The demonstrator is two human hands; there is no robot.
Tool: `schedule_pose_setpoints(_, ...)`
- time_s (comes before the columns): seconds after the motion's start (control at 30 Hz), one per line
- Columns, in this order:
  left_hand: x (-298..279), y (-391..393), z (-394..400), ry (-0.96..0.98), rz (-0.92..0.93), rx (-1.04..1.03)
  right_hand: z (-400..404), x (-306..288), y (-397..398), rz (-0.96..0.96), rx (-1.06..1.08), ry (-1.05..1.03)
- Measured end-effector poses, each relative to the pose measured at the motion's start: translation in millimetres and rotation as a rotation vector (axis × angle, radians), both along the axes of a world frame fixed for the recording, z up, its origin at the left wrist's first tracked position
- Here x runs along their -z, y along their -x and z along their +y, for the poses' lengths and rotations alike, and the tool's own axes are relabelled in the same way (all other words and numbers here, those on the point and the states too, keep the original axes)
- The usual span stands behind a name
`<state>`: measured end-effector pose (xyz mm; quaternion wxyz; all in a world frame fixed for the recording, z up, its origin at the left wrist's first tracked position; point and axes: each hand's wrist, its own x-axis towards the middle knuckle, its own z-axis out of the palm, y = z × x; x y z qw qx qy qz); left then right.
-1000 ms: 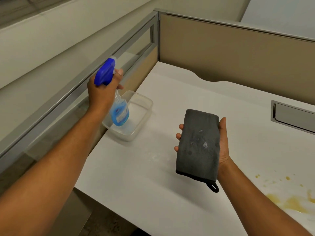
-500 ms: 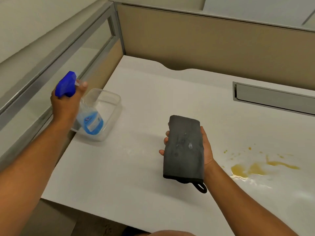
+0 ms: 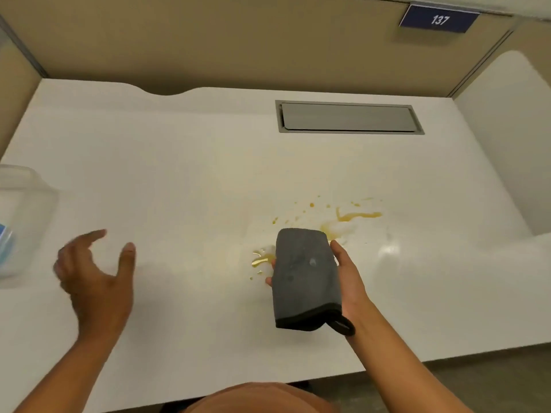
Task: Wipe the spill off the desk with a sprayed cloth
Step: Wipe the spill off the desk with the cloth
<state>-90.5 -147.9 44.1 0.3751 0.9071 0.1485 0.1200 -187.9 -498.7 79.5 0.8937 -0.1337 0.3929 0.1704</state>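
My right hand grips a folded dark grey cloth with a black loop at its lower corner and damp spots on its face. The cloth hovers just above the white desk, at the near left end of a yellow-orange spill. That spill runs as splashes and a puddle from beside the cloth toward the right. My left hand floats empty over the desk's left part, fingers spread. A blue spray bottle shows only partly at the left edge, inside a clear plastic tub.
A grey metal cable flap is set into the desk at the back right. Beige partition walls close the back and left sides. A blue sign reading 137 hangs on the partition. The desk's front edge runs near my body.
My left hand has let go of the spray bottle, which now sits in the tub, and has moved right, open. My view has swung right; the cloth now sits over the spill.
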Motion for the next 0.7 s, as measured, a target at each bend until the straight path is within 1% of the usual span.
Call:
schedule_pose_setpoints(0.07,-1,11,-47,-0.127,0.051,0.376,-27,1,16,0.039,-0.026,0.095)
schedule_pose_setpoints(0.13,17,11,-70,-0.253,0.167,0.588,-53,-2,32,0.061,-0.02,0.162)
schedule_pose_setpoints(0.17,25,6,-76,-0.328,0.208,0.632,-68,-1,38,0.096,-0.017,0.222)
schedule_pose_setpoints(0.2,38,-2,-75,-0.371,0.232,0.656,-80,-7,41,0.132,-0.032,0.322)
schedule_pose_setpoints(0.3,62,-10,-81,-0.491,0.309,0.706,-118,-17,41,0.123,-0.025,0.652)
schedule_pose_setpoints(0.4,77,-6,-83,-0.569,0.411,0.758,-147,-13,19,0.157,-0.126,0.996)
schedule_pose_setpoints(0.47,77,-2,-85,-0.609,0.481,0.811,-164,4,1,0.17,-0.256,1.343)
schedule_pose_setpoints(0.53,74,1,-89,-0.623,0.557,0.858,-178,30,-18,0.075,-0.413,1.75)
schedule_pose_setpoints(0.57,71,1,-91,-0.635,0.584,0.87,-181,44,-27,0.054,-0.507,1.903)
schedule_pose_setpoints(0.6,70,0,-93,-0.645,0.602,0.876,-181,59,-35,0.072,-0.624,2.033)
schedule_pose_setpoints(0.67,65,2,-96,-0.658,0.622,0.882,-175,92,-44,0.131,-0.856,2.228)
schedule_pose_setpoints(0.7,63,4,-98,-0.654,0.624,0.879,-170,104,-47,0.144,-0.917,2.297)
